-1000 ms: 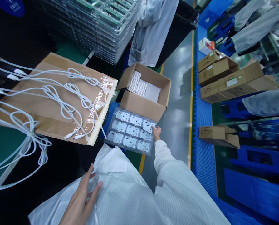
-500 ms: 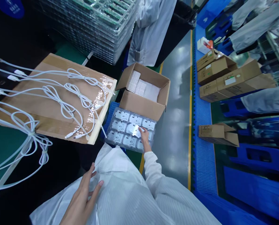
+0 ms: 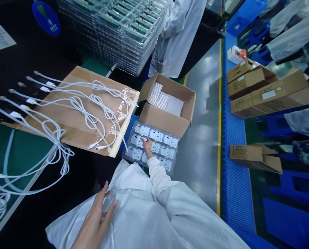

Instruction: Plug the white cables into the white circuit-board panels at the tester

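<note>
My right hand reaches down over a clear plastic tray of flat, pale plates with small cut-outs. Its thumb and fingers pinch together at the right end of a plate in the middle row, on the left side. Part of that row is hidden behind the hand. Other plates, such as one at the back, lie singly in their pockets. My left hand hovers above my lap with fingers apart and nothing in them.
An open cardboard box of stacked white pieces stands behind the tray. White cables lie on cardboard at left. Stacked clear trays rise behind, beside a person in a pale coat. Several cartons line the right.
My right hand has moved left across the tray, from a shiny tilted plate near the centre to the left plate of the middle row. My left hand stays spread; the view has shifted slightly.
</note>
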A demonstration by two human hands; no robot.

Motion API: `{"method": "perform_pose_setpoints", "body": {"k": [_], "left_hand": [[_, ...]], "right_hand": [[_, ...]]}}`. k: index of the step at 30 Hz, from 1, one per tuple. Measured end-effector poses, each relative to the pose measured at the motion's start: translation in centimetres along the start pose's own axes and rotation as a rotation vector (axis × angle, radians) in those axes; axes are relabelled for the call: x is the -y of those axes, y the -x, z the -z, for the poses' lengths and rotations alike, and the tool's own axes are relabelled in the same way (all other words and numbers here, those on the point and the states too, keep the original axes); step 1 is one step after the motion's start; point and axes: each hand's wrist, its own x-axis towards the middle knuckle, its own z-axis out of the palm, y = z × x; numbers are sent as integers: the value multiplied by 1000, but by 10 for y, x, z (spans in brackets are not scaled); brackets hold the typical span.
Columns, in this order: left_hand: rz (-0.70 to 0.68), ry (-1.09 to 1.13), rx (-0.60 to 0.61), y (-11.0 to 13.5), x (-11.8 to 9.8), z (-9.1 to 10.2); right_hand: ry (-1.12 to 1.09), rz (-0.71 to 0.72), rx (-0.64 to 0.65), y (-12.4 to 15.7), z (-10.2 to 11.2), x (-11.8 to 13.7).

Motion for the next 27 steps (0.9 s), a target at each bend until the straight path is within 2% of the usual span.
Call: {"method": "perform_pose_setpoints", "body": {"k": [7,12,15,18,19,21,23,25,27], "left_hand": [[-8,-16,2,-5,4,2],[-8,1,9,-6,4,1],[-9,10,-3,-6,4,1],[-15,37,-28,-6,6,2],[-16,42,-33,-6,8,2],[-5,44,-35,-8,10,3],[12,36,-28,-9,10,3],[17,26,-15,-10,9,2],[6,18,0,-12,7,1]], "right_hand": [[147,104,-89,17,-9,3],[414,163,-187,34,-24,3],[489,246,-155,40,-23,-5],[555,308,-148,31,7,-20],[581,271,-196,25,24,-26],[637,109,-332,8,64,-40],[706,-21,-398,-10,103,-53],[775,-94,-364,-25,133,-64],[804,-101,-301,-33,150,-70]]}}
